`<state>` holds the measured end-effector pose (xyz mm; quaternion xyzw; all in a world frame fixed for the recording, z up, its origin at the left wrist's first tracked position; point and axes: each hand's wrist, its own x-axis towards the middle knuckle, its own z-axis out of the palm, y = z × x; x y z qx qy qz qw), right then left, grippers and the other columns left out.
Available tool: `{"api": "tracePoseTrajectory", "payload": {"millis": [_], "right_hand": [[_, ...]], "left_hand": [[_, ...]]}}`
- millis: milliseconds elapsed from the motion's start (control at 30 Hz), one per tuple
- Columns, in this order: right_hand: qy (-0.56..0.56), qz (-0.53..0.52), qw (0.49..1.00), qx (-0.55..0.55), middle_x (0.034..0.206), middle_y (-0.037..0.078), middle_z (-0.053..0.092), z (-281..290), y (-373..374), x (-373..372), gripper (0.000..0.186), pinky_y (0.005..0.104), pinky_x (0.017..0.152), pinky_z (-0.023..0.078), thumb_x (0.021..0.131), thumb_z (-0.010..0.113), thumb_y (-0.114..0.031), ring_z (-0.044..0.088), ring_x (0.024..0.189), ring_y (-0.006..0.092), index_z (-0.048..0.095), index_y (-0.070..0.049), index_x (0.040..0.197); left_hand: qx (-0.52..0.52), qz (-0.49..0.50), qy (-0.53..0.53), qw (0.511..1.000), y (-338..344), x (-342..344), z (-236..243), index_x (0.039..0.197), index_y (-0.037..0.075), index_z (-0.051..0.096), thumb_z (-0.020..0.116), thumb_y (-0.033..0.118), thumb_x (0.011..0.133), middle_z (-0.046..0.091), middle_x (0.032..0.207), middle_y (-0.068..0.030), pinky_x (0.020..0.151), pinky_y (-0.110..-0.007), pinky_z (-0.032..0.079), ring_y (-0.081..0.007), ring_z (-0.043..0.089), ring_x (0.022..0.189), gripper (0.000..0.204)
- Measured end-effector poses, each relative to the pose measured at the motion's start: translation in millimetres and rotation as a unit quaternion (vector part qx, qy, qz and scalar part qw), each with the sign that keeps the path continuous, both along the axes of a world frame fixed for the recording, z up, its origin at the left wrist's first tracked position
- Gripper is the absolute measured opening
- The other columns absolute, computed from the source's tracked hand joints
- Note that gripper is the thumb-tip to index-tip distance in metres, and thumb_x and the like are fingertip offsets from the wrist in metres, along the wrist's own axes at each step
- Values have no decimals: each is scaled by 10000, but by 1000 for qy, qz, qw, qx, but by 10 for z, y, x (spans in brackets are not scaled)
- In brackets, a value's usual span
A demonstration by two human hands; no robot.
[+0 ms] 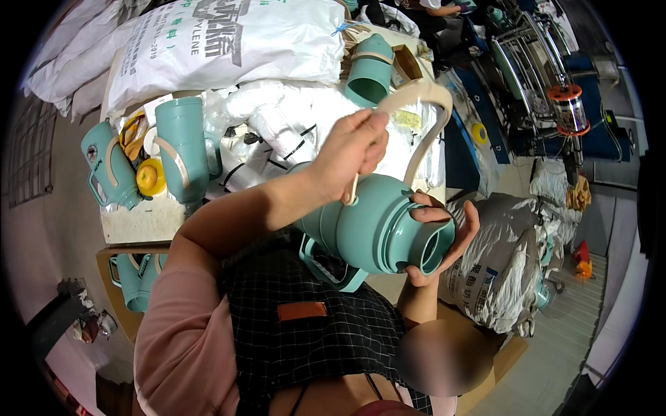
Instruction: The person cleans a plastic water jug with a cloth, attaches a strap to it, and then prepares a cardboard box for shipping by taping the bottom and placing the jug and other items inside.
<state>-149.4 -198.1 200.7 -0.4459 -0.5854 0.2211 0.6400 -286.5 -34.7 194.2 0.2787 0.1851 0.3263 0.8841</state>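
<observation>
A teal jug body (pixel 368 215) lies tilted in front of me, its open collar pointing right, with a teal side handle beneath it. My left hand (pixel 354 149) is closed on one end of the arched beige carrying handle (pixel 437 111), above the jug. My right hand (pixel 454 236) wraps round the jug's open end, fingers over the collar. On the table's left stand two teal jugs (pixel 180 139) (pixel 107 166) with beige handles. A yellow roll (pixel 150 177) sits between them. Another teal cylindrical part (pixel 368 76) lies at the back beside a small cardboard box (pixel 404 68).
A large white sack (pixel 222 41) and plastic wrap (pixel 270 125) cover much of the table (pixel 139 225). A cardboard box (pixel 111 274) of teal jugs is at lower left. Bulky sacks (pixel 506 277) are at right, with a metal machine (pixel 527 69) behind. Another person (pixel 444 10) is far back.
</observation>
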Motion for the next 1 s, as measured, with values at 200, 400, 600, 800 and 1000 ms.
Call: {"api": "tracePoseTrajectory", "payload": {"millis": [200,400,600,800,1000], "right_hand": [[-67,122,990,25,993,216,680,225,203,-10,1018,551,1057,375,627,866,-254,622,1083,409,242,6,1388],[-35,207,977,41,1059,217,664,273,440,-93,958,507,1011,428,645,860,-192,610,1109,377,311,36,1396],[8,145,989,34,1266,198,512,229,639,-39,979,416,960,424,664,849,-298,536,1133,284,292,18,1404],[428,110,863,-246,833,16,514,-385,1086,-46,405,195,630,373,972,497,-118,416,677,72,399,12,1343],[537,174,784,-256,705,-28,459,-483,1255,-156,319,189,557,337,978,515,-110,404,610,60,494,-33,1286]], "left_hand": [[91,-55,109,988,-33,-45,26,815,69,515,430,280,1032,468,727,6,664,-241,383,-98,436,694,314],[297,-20,-8,955,-62,-363,136,776,32,535,559,285,978,527,807,-11,653,-253,448,-71,509,752,323],[-10,-69,-101,992,196,-400,-496,692,91,481,595,309,890,484,721,-38,846,-340,461,-164,510,750,316],[20,163,154,974,104,-627,-265,971,16,569,464,444,991,529,938,-86,927,-403,432,-214,509,915,441],[606,133,239,747,-68,-847,382,1268,-11,428,863,201,659,588,1172,-230,1000,-499,416,-369,581,1108,778]]}}
